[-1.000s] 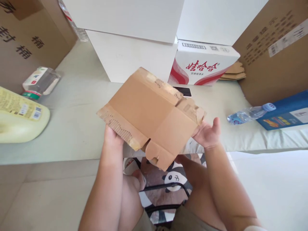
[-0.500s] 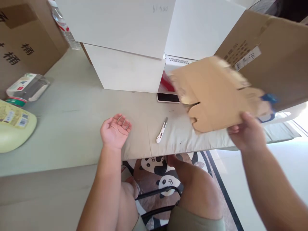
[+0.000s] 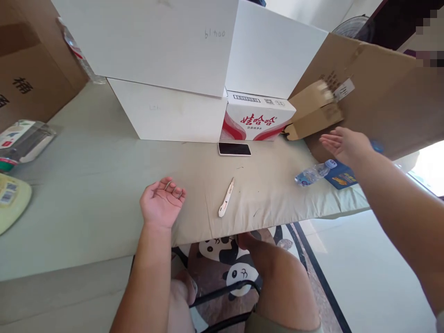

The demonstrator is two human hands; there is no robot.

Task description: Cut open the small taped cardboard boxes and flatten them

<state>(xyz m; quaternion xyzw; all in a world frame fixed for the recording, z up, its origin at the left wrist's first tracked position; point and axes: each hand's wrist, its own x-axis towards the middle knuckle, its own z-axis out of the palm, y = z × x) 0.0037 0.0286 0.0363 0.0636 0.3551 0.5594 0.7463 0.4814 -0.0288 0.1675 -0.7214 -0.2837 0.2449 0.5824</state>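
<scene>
brown cardboard (image 3: 315, 122), creased and flapped, stands aslant against a large brown box (image 3: 378, 92) at the far right of the desk (image 3: 104, 180), just beside a white-and-red carton (image 3: 256, 122); half a second ago it was in the right hand (image 3: 347, 144), which has now let it go. that hand hangs in the air near the piece but apart from it, fingers stretched out and holding nothing. the left hand (image 3: 162, 203), palm up near the front edge, is also empty, its fingers loosely curled. with the release, both hands appear free, and the handling of that piece looks finished for now, though whether it has fully settled cannot be told. a white utility knife (image 3: 226, 198) lies untouched between the hands, a dark-screened phone (image 3: 234, 149) beyond it, and a clear bottle (image 3: 314, 174) rests on its side by a blue box (image 3: 342, 178).
</scene>
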